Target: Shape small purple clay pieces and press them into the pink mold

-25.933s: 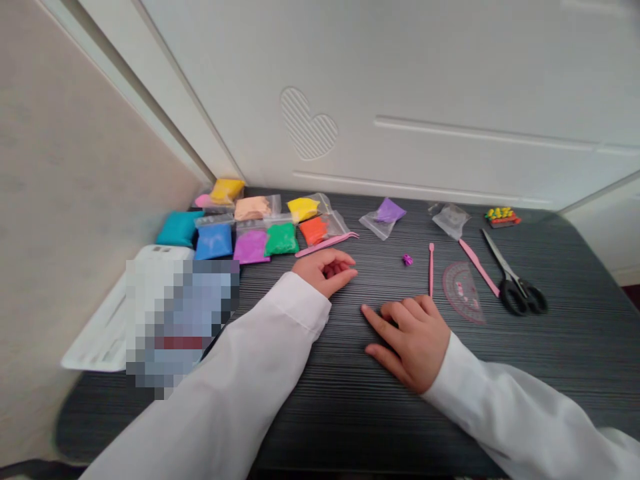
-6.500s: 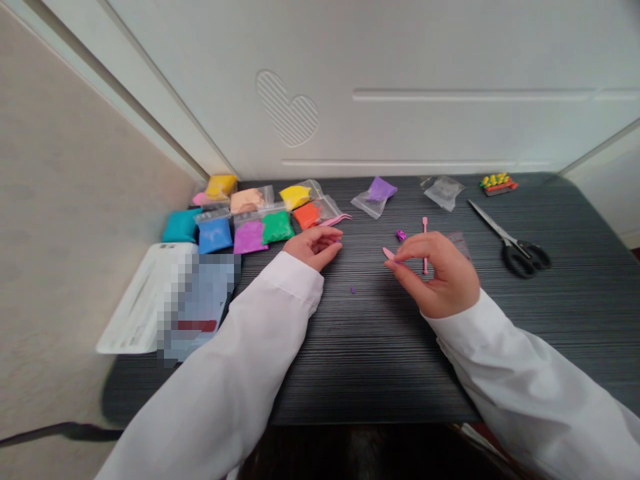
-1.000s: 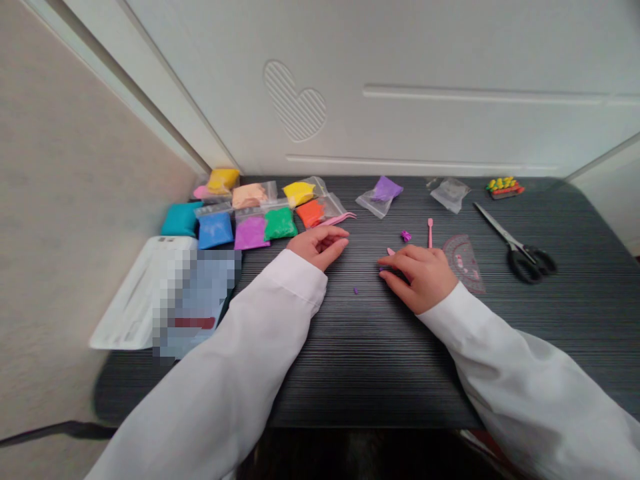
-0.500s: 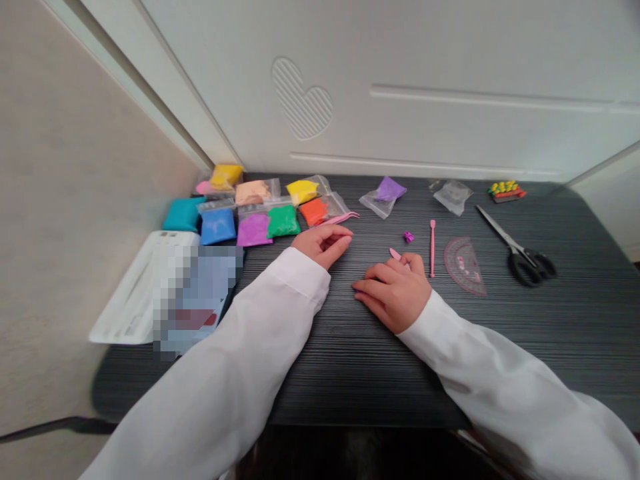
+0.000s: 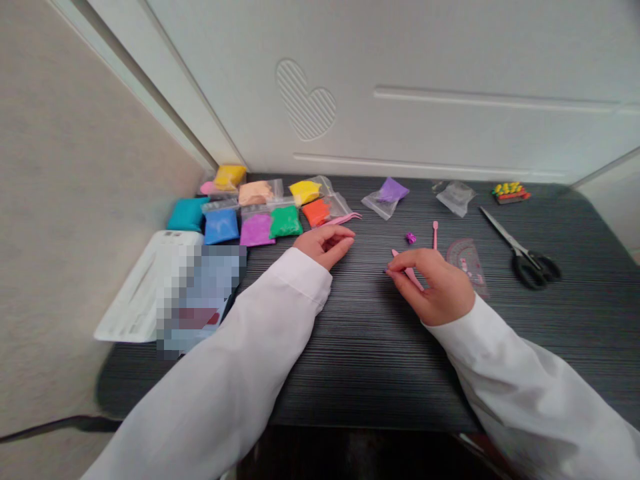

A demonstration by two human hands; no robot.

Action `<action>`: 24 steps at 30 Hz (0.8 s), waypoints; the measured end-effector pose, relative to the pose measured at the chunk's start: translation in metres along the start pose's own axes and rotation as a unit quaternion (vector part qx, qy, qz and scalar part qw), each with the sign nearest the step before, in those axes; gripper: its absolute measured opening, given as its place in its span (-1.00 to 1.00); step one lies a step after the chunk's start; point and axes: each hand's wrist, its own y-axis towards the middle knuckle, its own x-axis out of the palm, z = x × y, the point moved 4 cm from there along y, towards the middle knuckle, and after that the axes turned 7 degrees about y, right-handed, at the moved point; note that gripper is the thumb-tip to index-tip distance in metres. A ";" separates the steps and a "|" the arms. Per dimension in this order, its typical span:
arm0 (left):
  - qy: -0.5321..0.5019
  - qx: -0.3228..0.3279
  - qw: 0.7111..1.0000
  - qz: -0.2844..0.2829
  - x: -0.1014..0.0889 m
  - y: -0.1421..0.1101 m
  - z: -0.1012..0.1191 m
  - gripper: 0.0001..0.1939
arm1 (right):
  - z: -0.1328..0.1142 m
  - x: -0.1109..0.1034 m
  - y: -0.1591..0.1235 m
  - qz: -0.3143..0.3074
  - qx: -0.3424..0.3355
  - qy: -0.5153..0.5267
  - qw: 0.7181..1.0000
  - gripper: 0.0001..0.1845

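Observation:
My right hand (image 5: 436, 283) is above the table, thumb and forefinger pinched on a tiny dark purple bit of clay (image 5: 385, 271). Beneath those fingers lies a pink modelling knife (image 5: 413, 279), partly covered by the hand. Just beyond is a small purple clay piece with a lumpy, petal-like shape (image 5: 411, 238). My left hand (image 5: 326, 245) rests on the table at the left, fingers curled and thumb close to them; what they hold, if anything, is hidden. Close behind it are pink tweezers (image 5: 345, 219), partly covered.
Bags of coloured clay, such as a green one (image 5: 286, 221), crowd the back left. A purple clay bag (image 5: 393, 191) and a clear bag (image 5: 456, 197) lie farther right. A pink rod tool (image 5: 435, 233), protractor (image 5: 469, 260), scissors (image 5: 523, 253) and small yellow-and-red model (image 5: 510, 193) are at the right.
My right hand has moved down-left to the tiny purple bit on the table, then back up-right with a bit between its fingertips. The left hand has stayed in place.

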 end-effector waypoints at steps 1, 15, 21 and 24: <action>-0.002 -0.001 1.000 0.000 0.000 0.000 0.000 -0.78 | 0.002 -0.004 0.001 0.017 0.009 0.012 1.000 -0.93; -0.088 -0.030 0.995 -0.021 0.003 0.001 -0.011 -0.68 | 0.008 -0.014 0.002 0.063 0.038 0.011 0.997 -0.91; -0.117 -0.057 0.991 -0.011 0.002 0.000 -0.007 -0.71 | 0.010 -0.009 0.002 0.020 0.022 0.030 0.999 -0.92; -0.078 -0.063 0.995 -0.006 0.000 -0.001 -0.004 -0.74 | 0.011 -0.008 0.002 0.015 0.041 0.024 0.999 -0.87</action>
